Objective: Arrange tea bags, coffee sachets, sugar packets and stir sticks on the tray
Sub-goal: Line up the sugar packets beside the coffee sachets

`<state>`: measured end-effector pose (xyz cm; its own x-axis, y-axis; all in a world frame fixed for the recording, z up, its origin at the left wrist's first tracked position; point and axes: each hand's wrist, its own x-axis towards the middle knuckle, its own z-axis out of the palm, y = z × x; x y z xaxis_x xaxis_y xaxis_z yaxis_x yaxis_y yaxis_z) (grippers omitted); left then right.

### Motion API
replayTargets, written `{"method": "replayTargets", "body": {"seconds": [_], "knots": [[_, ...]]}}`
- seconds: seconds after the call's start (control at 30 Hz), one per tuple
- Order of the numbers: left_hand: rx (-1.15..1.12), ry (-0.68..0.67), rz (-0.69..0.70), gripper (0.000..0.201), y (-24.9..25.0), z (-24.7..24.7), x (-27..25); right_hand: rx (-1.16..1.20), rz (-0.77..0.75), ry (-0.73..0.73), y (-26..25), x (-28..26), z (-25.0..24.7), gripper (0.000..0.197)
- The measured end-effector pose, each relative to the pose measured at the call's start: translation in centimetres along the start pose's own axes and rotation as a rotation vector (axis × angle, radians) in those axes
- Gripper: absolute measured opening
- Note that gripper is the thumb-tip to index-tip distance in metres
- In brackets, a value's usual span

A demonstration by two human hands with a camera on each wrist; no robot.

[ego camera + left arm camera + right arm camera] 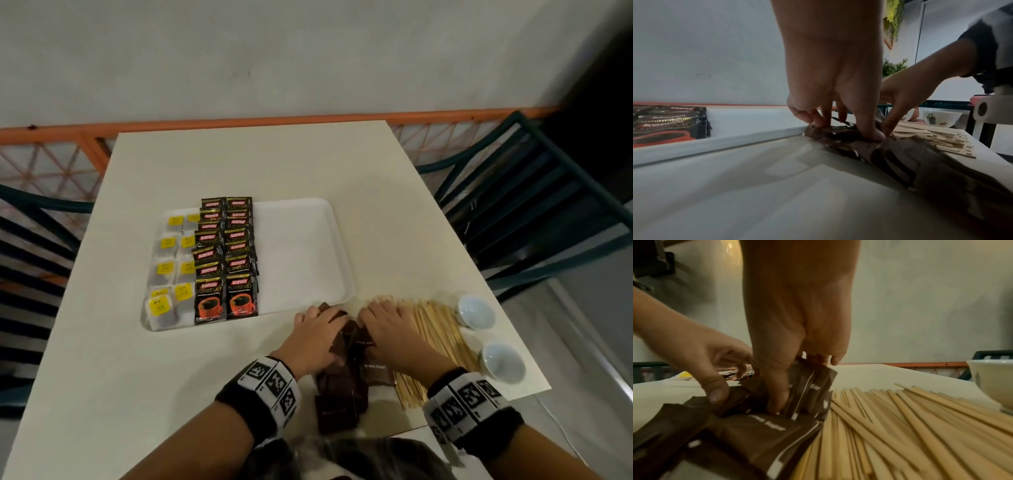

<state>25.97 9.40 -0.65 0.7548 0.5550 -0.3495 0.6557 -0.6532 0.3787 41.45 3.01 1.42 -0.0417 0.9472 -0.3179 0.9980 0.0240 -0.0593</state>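
Note:
A white tray holds two columns of tea bags with yellow tags at its left and two columns of black coffee sachets beside them; its right half is bare. Brown sugar packets lie in a pile on the table in front of the tray's near right corner. My left hand and right hand both grip packets at the far end of that pile, thumbs and fingers curled around them. Wooden stir sticks lie spread out right of the packets.
Two small white bowls stand near the table's right edge beyond the sticks. Dark slatted chairs flank the table on both sides. An orange rail and a wall run behind the far edge.

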Motion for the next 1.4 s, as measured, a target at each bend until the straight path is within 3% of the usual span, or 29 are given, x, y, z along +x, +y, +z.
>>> {"method": "replayTargets", "body": {"seconds": [0.13, 0.23, 0.3, 0.37, 0.5, 0.67, 0.8, 0.97, 1.23, 1.4], "knots": [[0.045, -0.042, -0.075, 0.085, 0.0, 0.3, 0.0, 0.095, -0.049, 0.005, -0.4, -0.5, 0.0, 0.029], [0.033, -0.045, -0.133, 0.085, -0.6, 0.4, -0.5, 0.410, 0.016, 0.040, 0.3, -0.8, -0.9, 0.025], [0.013, -0.025, -0.152, 0.079, -1.2, 0.3, -1.0, 0.638, 0.044, 0.034, 0.8, -1.5, -2.1, 0.029], [0.014, -0.015, -0.166, 0.070, -1.8, 0.3, -1.6, 0.723, 0.018, -0.076, 1.0, -2.3, -3.1, 0.039], [-0.013, 0.013, -0.203, 0.061, -3.3, 0.3, -2.9, 0.603, -0.080, -0.313, 0.2, -3.0, -1.9, 0.056], [-0.084, 0.095, -0.291, 0.058, -5.0, 0.0, -5.0, 0.144, -0.058, -0.262, -0.5, -2.3, 2.3, 0.069], [-0.182, 0.098, -0.348, 0.053, -5.7, 0.1, -6.4, -0.001, -0.121, -0.132, -0.9, -2.0, 3.1, 0.058], [-0.512, 0.201, -0.368, 0.041, -6.6, -0.4, -7.9, 0.011, -0.177, -0.110, -1.7, -1.2, 2.2, 0.046], [-0.900, 0.398, -0.392, 0.043, -8.2, -0.7, -9.9, 0.274, -0.157, -0.242, -2.4, -0.1, -0.4, 0.039], [-1.232, 0.493, -0.393, 0.035, -8.5, -0.9, -10.3, 0.684, -0.154, -0.126, -3.8, 1.0, -4.4, 0.026]]}}
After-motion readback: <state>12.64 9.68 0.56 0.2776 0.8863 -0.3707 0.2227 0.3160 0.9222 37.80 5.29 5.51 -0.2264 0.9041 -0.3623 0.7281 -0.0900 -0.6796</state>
